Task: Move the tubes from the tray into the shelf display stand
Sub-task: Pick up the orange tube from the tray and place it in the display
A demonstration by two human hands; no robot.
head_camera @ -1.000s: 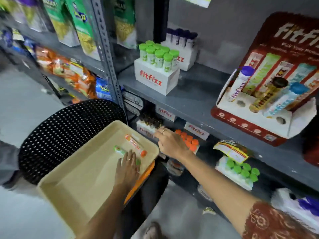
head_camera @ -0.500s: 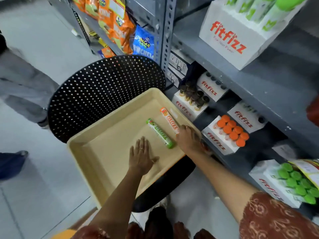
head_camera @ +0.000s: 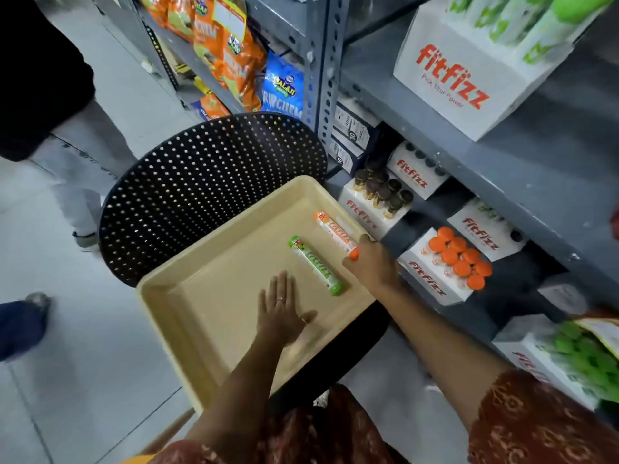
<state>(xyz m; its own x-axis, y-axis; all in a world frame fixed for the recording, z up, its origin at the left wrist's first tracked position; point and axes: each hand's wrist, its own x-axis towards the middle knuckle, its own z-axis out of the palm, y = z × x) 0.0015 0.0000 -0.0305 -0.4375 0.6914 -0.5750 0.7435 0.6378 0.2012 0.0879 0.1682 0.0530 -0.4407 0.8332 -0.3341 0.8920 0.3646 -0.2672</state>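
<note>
Reaching farther than a moment ago, the right hand [head_camera: 371,262] now closes on the orange tube [head_camera: 335,234]; the left hand [head_camera: 279,313] stays flat, fingers spread. The tray [head_camera: 187,316] rests on a black chair [head_camera: 201,182], grey shelf [head_camera: 502,152] at two o'clock.

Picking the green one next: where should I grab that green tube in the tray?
Grip the green tube mid-body, fingers across its width, coming from above. It lies flat and alone on the tray floor, both long sides clear, the orange tube apart from it.

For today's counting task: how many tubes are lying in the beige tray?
2. The orange tube lies near the tray's shelf-side rim, its cap at the right hand. The green tube lies beside it, nearer the left hand. None seems hidden.
</note>
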